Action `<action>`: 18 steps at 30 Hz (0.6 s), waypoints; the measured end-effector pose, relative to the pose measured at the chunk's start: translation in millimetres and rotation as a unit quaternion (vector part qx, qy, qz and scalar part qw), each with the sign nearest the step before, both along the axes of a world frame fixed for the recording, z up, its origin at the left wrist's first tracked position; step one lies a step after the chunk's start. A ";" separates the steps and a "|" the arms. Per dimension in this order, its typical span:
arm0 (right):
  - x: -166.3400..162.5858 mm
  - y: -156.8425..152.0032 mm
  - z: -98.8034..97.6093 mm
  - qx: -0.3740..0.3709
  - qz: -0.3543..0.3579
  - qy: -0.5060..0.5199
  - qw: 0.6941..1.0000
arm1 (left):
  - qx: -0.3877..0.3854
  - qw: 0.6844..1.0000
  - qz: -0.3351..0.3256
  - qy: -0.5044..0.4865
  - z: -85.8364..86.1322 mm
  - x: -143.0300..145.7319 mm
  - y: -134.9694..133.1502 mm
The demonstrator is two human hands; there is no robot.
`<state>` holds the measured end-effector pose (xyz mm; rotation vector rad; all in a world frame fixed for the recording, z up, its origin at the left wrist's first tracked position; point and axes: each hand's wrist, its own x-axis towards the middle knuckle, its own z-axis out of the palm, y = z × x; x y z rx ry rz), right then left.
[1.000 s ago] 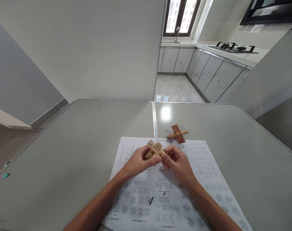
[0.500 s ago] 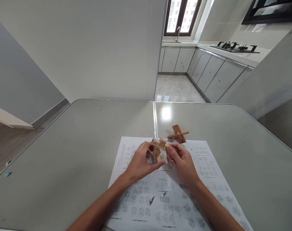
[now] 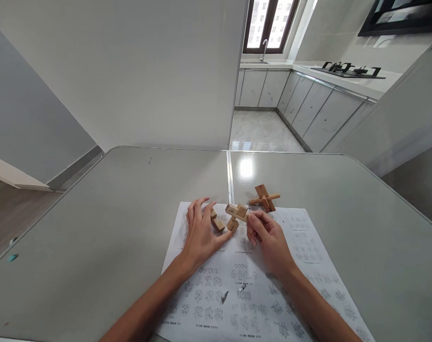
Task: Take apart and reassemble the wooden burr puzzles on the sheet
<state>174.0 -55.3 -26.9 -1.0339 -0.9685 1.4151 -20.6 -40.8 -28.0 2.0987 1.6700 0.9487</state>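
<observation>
Head view: a brown wooden cross-shaped puzzle [image 3: 264,198] lies at the far edge of the white printed paper sheet [image 3: 324,280]. Over this sheet, the right hand [image 3: 269,237] pinches the pale wooden block assembly [image 3: 236,213], whose long bar [image 3: 231,209] slants from upper left down to these fingertips. The left hand [image 3: 201,235] is spread wide beside small pale wooden blocks [image 3: 218,224]. The bar's mark and the sheet's print are unreadable.
</observation>
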 end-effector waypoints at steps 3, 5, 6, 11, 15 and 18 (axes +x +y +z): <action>0.2 0.3 -0.8 0.003 0.006 0.008 1.000 | 0.017 0.996 -0.074 -0.036 5.9 2.4 -3.1; 0.3 0.3 -0.6 0.004 0.007 0.008 1.000 | 0.019 0.990 -0.126 -0.057 9.7 3.4 -5.3; 0.4 0.3 -0.3 0.004 0.007 0.009 1.000 | 0.017 0.987 -0.145 -0.063 11.3 3.6 -6.3; 0.6 -0.1 0.1 0.005 0.020 0.003 1.000 | 0.013 0.981 -0.180 -0.074 16.9 4.3 -8.4; 0.5 -0.3 -0.5 0.010 0.034 0.007 0.999 | 0.009 0.978 -0.186 -0.096 19.5 6.1 -7.9; -0.2 -0.5 0.5 0.011 0.063 0.026 0.998 | 0.016 0.977 -0.183 -0.112 18.7 6.5 -6.6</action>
